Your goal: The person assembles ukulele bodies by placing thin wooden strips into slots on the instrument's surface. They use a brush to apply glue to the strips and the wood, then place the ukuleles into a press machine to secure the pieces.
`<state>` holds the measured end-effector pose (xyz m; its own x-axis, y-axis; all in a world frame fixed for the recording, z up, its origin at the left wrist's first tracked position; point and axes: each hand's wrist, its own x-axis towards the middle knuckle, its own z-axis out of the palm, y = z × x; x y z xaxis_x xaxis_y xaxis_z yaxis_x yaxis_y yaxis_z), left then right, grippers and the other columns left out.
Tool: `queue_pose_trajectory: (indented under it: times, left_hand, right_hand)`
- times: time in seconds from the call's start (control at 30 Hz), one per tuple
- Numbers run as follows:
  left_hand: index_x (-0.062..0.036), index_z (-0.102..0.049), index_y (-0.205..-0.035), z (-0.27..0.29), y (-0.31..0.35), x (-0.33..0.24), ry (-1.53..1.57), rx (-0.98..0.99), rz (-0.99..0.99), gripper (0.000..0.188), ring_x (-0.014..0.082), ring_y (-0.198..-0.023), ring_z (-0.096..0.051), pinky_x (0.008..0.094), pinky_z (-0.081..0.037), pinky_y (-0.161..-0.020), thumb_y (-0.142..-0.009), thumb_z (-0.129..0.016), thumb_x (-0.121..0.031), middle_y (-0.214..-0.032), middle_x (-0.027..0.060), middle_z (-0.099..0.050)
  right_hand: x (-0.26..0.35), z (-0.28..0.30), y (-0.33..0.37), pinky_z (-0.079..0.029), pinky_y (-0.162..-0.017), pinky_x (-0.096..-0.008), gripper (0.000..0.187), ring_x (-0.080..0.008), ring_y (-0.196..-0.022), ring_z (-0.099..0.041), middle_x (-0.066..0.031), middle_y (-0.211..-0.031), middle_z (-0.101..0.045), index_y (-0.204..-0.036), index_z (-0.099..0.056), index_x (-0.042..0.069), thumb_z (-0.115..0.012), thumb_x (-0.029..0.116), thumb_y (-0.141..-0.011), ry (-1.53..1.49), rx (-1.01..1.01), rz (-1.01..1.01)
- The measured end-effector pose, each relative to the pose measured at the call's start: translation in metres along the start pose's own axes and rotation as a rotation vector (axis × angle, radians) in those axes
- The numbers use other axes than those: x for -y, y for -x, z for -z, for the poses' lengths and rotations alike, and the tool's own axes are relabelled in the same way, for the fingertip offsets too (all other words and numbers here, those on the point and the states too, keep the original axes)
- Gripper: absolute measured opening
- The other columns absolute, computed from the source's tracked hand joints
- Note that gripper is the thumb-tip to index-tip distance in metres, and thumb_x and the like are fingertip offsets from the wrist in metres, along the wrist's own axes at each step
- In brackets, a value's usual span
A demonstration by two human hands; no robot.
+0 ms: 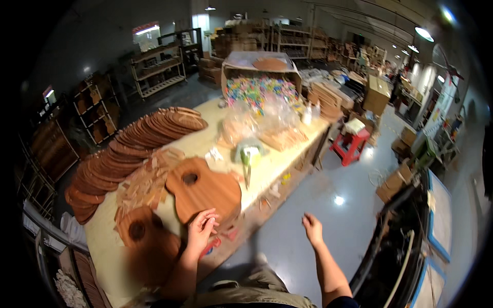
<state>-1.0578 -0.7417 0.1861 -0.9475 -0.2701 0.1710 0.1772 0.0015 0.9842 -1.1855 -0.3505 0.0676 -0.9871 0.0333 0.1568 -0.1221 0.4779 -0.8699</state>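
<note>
A brown wooden guitar body with a round sound hole and no neck lies on the pale tabletop near its right edge. My left hand is over the lower edge of this body, fingers loosely bent and apart, with nothing seen in them; whether it touches the wood I cannot tell. Out to the right, my right hand hangs above the floor, away from the table. Its fingers are curled in, and no object shows in them. A second guitar body lies closer to me on the left, partly in shadow.
Curved wooden plates stand in a long leaning row along the table's left side. Thin wood pieces lie beside them. Farther back are plastic bags and a carton of coloured clips. A red stool stands right of the table.
</note>
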Motion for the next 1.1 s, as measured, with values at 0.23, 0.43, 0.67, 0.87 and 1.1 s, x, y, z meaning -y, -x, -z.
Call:
queue_pose_trajectory:
  times: [0.23, 0.43, 0.67, 0.87, 1.1]
  left_hand:
    - [-0.0019, -0.058, -0.118, 0.007, -0.073, 0.03, -0.146, -0.196, 0.249, 0.025, 0.0073, -0.069, -0.059, 0.0201, -0.048, -0.06, -0.095, -0.054, -0.008, -0.088, 0.0049, -0.066]
    - [-0.0047, -0.061, -0.118, -0.001, -0.072, 0.029, -0.174, -0.276, 0.302, 0.025, 0.0075, -0.071, -0.061, 0.0222, -0.05, -0.065, -0.095, -0.055, -0.013, -0.09, 0.004, -0.068]
    - [-0.0079, -0.063, -0.117, -0.002, -0.068, 0.027, -0.229, -0.341, 0.299, 0.024, 0.0083, -0.076, -0.063, 0.0234, -0.052, -0.07, -0.094, -0.057, -0.014, -0.09, 0.0047, -0.07]
    - [-0.0076, -0.064, -0.115, -0.004, -0.075, 0.013, -0.4, -0.332, 0.268, 0.024, 0.0109, -0.077, -0.066, 0.0266, -0.053, -0.07, -0.093, -0.058, -0.016, -0.089, 0.0068, -0.07]
    - [-0.0071, -0.065, -0.115, -0.006, -0.066, 0.014, -0.489, -0.368, 0.238, 0.025, 0.0133, -0.075, -0.067, 0.0272, -0.053, -0.07, -0.093, -0.058, -0.018, -0.089, 0.0079, -0.07]
  right_hand:
    - [0.214, -0.055, -0.35, -0.041, -0.097, -0.0303, 0.041, -0.0198, -0.111, -0.056, -0.0141, -0.117, -0.062, -0.128, -0.052, -0.003, -0.052, 0.024, -0.097, -0.225, 0.097, 0.502]
    - [0.145, -0.142, -0.529, -0.052, -0.079, -0.0378, 0.037, -0.0291, -0.087, -0.064, -0.0189, -0.1, -0.065, -0.117, -0.055, -0.004, -0.052, 0.024, -0.093, -0.071, 0.246, 0.022]
    - [0.062, -0.196, -0.556, -0.051, -0.055, -0.0382, 0.022, -0.0264, -0.061, -0.064, -0.0115, -0.064, -0.065, -0.05, -0.059, 0.009, -0.059, 0.007, -0.072, 1.167, 0.663, 1.183]
    - [-0.005, -0.214, -0.56, -0.052, -0.081, -0.0363, 0.023, -0.0337, -0.091, -0.066, -0.0181, -0.098, -0.068, -0.094, -0.069, 0.004, -0.055, 0.011, -0.078, 0.927, 0.024, 0.843]
    - [0.09, -0.198, -0.525, -0.046, -0.095, -0.0392, 0.049, -0.0371, -0.116, -0.055, -0.0213, -0.128, -0.054, -0.129, -0.046, -0.001, -0.05, 0.016, -0.083, 1.058, 0.803, 0.131]
